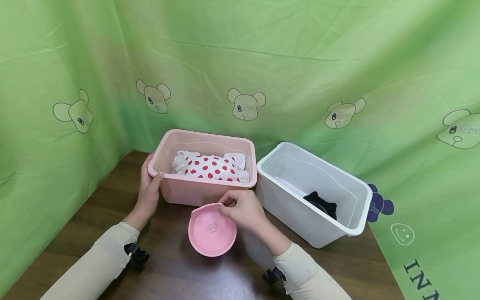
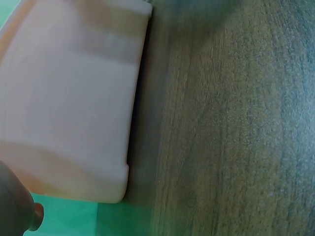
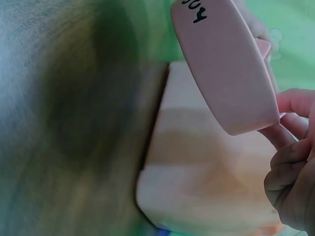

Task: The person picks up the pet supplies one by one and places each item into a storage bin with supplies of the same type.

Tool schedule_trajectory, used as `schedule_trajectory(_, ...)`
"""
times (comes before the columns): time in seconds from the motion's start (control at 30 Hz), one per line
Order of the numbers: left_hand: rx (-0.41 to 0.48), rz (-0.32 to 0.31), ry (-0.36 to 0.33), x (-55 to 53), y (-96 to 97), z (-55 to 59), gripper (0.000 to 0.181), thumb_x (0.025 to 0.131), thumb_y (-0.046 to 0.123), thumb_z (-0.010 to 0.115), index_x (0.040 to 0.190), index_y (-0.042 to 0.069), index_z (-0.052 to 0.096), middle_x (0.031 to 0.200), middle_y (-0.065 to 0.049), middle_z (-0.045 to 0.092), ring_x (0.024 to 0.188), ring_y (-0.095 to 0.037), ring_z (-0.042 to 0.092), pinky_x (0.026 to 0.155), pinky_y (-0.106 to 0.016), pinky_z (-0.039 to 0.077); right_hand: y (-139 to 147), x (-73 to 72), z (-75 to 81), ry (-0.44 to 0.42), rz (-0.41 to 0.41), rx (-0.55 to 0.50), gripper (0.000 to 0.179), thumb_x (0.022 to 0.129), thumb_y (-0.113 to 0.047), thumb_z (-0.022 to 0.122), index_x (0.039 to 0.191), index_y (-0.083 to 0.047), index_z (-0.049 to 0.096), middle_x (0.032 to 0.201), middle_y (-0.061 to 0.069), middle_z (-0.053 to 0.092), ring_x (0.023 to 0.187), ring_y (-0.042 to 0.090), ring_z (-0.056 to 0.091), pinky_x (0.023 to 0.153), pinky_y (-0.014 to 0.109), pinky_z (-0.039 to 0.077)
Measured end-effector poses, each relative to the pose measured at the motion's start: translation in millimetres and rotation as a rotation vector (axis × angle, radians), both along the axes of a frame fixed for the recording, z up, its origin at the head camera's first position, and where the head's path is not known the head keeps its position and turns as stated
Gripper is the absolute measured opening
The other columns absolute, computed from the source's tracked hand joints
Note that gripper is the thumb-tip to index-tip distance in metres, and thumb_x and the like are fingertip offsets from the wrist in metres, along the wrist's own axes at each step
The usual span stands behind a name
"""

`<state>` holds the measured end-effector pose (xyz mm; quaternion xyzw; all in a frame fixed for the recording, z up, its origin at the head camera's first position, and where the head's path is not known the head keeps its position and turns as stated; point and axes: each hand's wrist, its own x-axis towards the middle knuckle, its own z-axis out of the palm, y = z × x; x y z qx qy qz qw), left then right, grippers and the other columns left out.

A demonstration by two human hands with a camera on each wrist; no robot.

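A round pink pet bowl (image 1: 212, 235) with a paw print inside and small ear points on its rim hangs over the table in front of the pink bin (image 1: 198, 193). Its rim is pinched by my right hand (image 1: 247, 208). In the right wrist view the bowl's side (image 3: 226, 69) shows, with dark lettering near one end. My left hand (image 1: 148, 196) grips the pink bin at its left front corner, thumb on the rim. Inside that bin lies a white cushion (image 1: 210, 167) with red strawberry-like spots and ruffled ends.
To the right stands a white bin (image 1: 288, 208), angled and close against the pink one. A black eared dish (image 1: 320, 204) sits in it, partly hidden by the front wall. The brown wooden table (image 1: 168, 266) meets a green printed curtain (image 1: 198, 62) behind and at the sides.
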<state>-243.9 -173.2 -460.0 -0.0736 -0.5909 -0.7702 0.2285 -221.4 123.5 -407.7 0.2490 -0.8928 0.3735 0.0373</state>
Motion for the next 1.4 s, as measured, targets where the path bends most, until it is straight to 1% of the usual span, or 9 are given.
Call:
schedule_trajectory(0.2, 0.01, -0.001, -0.007, 0.1, 1.1, 3.3, 0.067, 0.099, -0.005, 0.042, 0.161, 0.006, 0.019, 0.165, -0.011, 0.025, 0.149, -0.026, 0.026, 0.122, -0.033, 0.024, 10, 3.5, 20.3, 0.06, 0.006, 0.04, 0.009, 0.082, -0.022, 0.083, 0.08, -0.029, 0.077, 0.072, -0.018, 0.069, 0.063, 0.002, 0.061, 0.057, 0.026, 0.052)
schedule_trajectory(0.37, 0.017, -0.002, -0.017, 2.1, 1.8, 2.2, 0.067, 0.099, -0.005, 0.042, 0.16, 0.006, 0.019, 0.165, -0.01, 0.025, 0.15, -0.026, 0.025, 0.122, -0.032, 0.024, 20, 7.4, 34.9, 0.102, 0.024, 0.077, 0.002, 0.083, -0.023, 0.081, 0.083, -0.023, 0.079, 0.073, -0.017, 0.07, 0.064, 0.003, 0.062, 0.058, 0.024, 0.051)
schedule_trajectory(0.47, 0.021, -0.011, -0.015, 2.4, 3.1, 1.3, 0.067, 0.099, -0.006, 0.042, 0.16, 0.006, 0.019, 0.165, -0.011, 0.025, 0.15, -0.026, 0.025, 0.122, -0.032, 0.024, 27, 8.3, 43.8, 0.153, 0.02, 0.099, 0.002, 0.083, -0.024, 0.08, 0.084, -0.023, 0.08, 0.074, -0.018, 0.069, 0.066, 0.003, 0.062, 0.059, 0.024, 0.051)
schedule_trajectory(0.6, 0.021, -0.015, -0.005, 1.8, 3.8, 0.9, 0.067, 0.099, -0.005, 0.042, 0.16, 0.006, 0.019, 0.165, -0.011, 0.025, 0.15, -0.026, 0.025, 0.122, -0.032, 0.025, 35, 7.0, 54.7, 0.226, 0.021, 0.11, 0.004, 0.082, -0.022, 0.081, 0.083, -0.026, 0.079, 0.075, -0.018, 0.069, 0.068, 0.008, 0.063, 0.06, 0.026, 0.05)
schedule_trajectory(0.8, 0.025, -0.008, 0.001, 1.8, 3.3, 0.0, 0.066, 0.098, -0.006, 0.043, 0.16, 0.005, 0.02, 0.164, -0.012, 0.026, 0.149, -0.027, 0.026, 0.122, -0.032, 0.025, 44, 6.9, 70.1, 0.303, 0.057, 0.138, 0.003, 0.083, -0.021, 0.08, 0.085, -0.023, 0.079, 0.077, -0.016, 0.07, 0.064, 0.002, 0.058, 0.057, 0.024, 0.048)
schedule_trajectory(0.87, 0.027, -0.009, 0.001, 2.2, 3.3, 0.0, 0.067, 0.098, -0.006, 0.042, 0.16, 0.004, 0.02, 0.164, -0.012, 0.026, 0.149, -0.027, 0.026, 0.122, -0.032, 0.025, 46, 7.4, 75.1, 0.332, 0.07, 0.152, 0.003, 0.083, -0.02, 0.079, 0.087, -0.021, 0.08, 0.078, -0.015, 0.071, 0.064, 0.003, 0.059, 0.057, 0.024, 0.048)
schedule_trajectory(1.07, 0.02, -0.001, -0.021, 4.0, 3.0, 0.1, 0.067, 0.098, -0.006, 0.041, 0.16, 0.006, 0.02, 0.165, -0.011, 0.025, 0.15, -0.026, 0.025, 0.123, -0.032, 0.023, 56, 5.2, 89.4, 0.393, 0.098, 0.18, 0.005, 0.083, -0.016, 0.08, 0.087, -0.019, 0.079, 0.081, -0.01, 0.074, 0.072, 0.006, 0.067, 0.062, 0.026, 0.053)
schedule_trajectory(1.17, 0.013, -0.005, -0.027, 4.2, 2.8, 0.5, 0.067, 0.098, -0.005, 0.04, 0.161, 0.006, 0.019, 0.166, -0.01, 0.025, 0.15, -0.026, 0.025, 0.124, -0.034, 0.022, 61, 3.1, 98.3, 0.414, 0.104, 0.179, 0.006, 0.083, -0.015, 0.08, 0.087, -0.019, 0.079, 0.082, -0.008, 0.075, 0.074, 0.006, 0.069, 0.062, 0.027, 0.054)
schedule_trajectory(1.4, 0.017, -0.007, -0.015, 3.4, 0.9, 2.4, 0.067, 0.098, -0.005, 0.04, 0.161, 0.007, 0.02, 0.165, -0.01, 0.025, 0.15, -0.026, 0.025, 0.123, -0.033, 0.023, 73, -5.5, 117.8, 0.477, 0.105, 0.182, 0.006, 0.084, -0.013, 0.08, 0.088, -0.018, 0.08, 0.083, -0.006, 0.076, 0.082, 0.011, 0.07, 0.073, 0.035, 0.056)
